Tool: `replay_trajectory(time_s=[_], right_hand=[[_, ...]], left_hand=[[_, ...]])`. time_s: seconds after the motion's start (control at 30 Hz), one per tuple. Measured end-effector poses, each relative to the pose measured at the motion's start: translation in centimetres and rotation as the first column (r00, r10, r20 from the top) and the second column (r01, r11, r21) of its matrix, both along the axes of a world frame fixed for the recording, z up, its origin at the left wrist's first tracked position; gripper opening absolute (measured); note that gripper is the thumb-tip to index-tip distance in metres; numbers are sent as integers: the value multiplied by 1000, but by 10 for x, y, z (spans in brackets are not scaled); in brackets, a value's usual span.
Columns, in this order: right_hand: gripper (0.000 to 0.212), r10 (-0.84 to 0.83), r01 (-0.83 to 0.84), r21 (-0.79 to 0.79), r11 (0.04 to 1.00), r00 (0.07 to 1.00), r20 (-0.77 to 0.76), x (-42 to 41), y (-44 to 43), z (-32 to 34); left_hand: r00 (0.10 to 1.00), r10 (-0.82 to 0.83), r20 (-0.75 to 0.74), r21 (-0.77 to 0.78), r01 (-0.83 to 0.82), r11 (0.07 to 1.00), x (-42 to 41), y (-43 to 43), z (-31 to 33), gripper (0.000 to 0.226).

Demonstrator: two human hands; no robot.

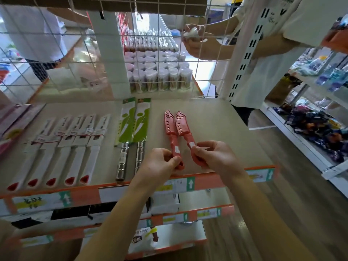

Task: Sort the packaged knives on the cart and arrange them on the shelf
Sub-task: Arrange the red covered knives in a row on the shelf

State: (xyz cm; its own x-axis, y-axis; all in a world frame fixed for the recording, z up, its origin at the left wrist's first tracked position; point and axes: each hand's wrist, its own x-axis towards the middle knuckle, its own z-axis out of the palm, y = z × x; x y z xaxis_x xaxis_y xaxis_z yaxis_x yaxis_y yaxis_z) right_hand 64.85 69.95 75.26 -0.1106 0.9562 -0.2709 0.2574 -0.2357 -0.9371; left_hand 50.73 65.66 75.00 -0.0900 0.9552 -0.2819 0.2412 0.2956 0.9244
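Two red sheathed knives lie side by side on the beige shelf (216, 129), blades pointing away from me. My left hand (160, 162) pinches the handle end of the left red knife (170, 127). The handle of the right red knife (181, 125) sits in the grip of my right hand (214, 155). To the left lie two green-packaged knives (133, 121) with metal handles. Further left is a row of several white-sleeved knives (75, 144) with red-tipped handles.
A wire grid (75, 59) backs the shelf; behind it stand jars of toothpicks (160, 76). Another person in a white shirt (273, 53) stands at the right behind a white upright. Lower shelves with boxed goods lie below. A second shelf unit (310, 129) is at right.
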Motion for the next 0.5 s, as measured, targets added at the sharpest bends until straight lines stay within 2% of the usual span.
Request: replay_trajectory(time_s=[0.07, 0.2, 0.3, 0.37, 0.5], right_hand=[[38, -2, -1, 34, 999, 997, 74, -1, 6, -5], [26, 31, -43, 68, 997, 985, 171, -6, 13, -14], [20, 21, -55, 119, 991, 963, 269, -7, 14, -19], [14, 17, -105, 198, 975, 915, 403, -7, 12, -18], [34, 2, -209, 282, 937, 807, 591, -11, 7, -17]], left_hand=[[996, -22, -81, 3, 22, 1000, -2, 1, -2, 13], [962, -35, -271, 38, 47, 998, -5, 4, -5, 12], [859, -25, -511, 36, 51, 998, -3, 7, -6, 21], [767, -10, -642, 57, 61, 997, -1, 8, -6, 27], [739, 8, -673, 99, 80, 992, 3, 8, -7, 39]])
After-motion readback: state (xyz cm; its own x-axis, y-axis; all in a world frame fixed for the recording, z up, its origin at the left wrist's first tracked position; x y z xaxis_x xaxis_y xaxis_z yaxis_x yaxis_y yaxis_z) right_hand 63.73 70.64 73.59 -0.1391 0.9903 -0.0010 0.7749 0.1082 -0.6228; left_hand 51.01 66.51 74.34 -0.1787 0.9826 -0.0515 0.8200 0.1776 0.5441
